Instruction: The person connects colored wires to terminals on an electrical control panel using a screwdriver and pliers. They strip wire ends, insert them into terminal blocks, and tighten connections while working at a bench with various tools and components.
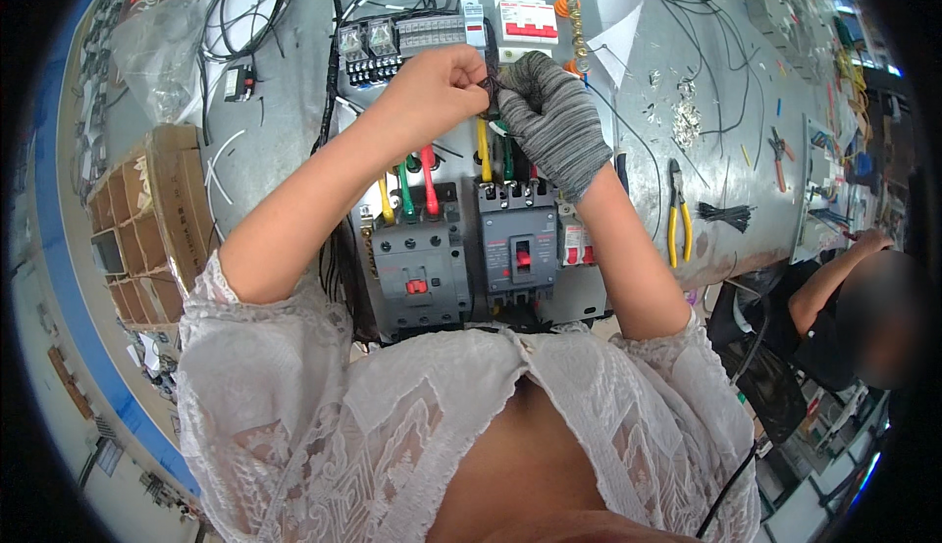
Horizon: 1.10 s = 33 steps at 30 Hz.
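Observation:
A black wire bundle [493,82] runs down between my two hands, above the breakers. My bare left hand [439,92] pinches at its left side, thumb and fingertips together. My right hand [554,121], in a grey knit glove, closes on the same bundle from the right; its fingertips are partly hidden. Just below stand a dark grey contactor [420,270] with yellow, green and red cable ends, and a grey moulded-case breaker [519,241] with a red toggle. Beyond my hands are a terminal strip [429,31] and a white breaker [526,25] with red levers.
Yellow-handled pliers [679,217], a black cable-tie bunch [724,215] and scattered small metal parts [688,116] lie at right. A divided cardboard box [177,211] stands left, near a clear plastic bag [162,67]. Another person [834,298] sits at far right.

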Each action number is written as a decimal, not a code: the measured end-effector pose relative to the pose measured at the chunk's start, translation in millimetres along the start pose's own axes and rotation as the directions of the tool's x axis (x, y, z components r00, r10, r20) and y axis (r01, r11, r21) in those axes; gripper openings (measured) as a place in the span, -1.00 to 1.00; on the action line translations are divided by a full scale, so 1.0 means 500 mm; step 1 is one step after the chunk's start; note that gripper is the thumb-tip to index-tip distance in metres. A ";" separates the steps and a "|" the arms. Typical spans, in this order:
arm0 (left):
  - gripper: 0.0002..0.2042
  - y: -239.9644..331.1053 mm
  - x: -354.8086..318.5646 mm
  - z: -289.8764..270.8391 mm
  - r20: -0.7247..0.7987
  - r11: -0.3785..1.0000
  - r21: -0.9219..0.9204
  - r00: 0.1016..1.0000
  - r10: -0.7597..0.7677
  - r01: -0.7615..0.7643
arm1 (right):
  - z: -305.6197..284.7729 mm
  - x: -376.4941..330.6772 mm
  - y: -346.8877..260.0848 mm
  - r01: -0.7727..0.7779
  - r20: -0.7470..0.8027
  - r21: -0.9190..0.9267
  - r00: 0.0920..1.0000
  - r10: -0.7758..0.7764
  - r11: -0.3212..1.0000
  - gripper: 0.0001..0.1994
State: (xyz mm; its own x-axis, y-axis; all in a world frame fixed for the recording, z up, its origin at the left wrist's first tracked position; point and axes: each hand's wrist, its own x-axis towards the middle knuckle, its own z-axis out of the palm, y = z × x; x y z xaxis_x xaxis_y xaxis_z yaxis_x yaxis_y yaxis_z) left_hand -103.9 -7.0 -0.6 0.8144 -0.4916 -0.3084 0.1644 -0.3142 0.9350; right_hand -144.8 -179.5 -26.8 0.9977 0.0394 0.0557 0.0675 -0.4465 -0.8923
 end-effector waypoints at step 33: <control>-0.83 0.037 -0.016 -0.005 0.046 0.909 -0.296 0.955 -0.292 0.292 | -0.015 -0.010 -0.054 0.024 0.060 -0.189 0.998 -0.013 0.982 -0.84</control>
State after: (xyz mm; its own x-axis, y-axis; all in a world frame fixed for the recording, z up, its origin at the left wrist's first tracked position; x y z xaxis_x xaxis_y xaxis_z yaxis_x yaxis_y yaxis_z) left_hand -106.0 -6.7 19.5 0.7045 -0.4156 -0.5753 0.5520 -0.1886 0.8123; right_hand -151.3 -174.4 0.6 0.9943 0.0990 0.0400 0.0922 -0.6061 -0.7900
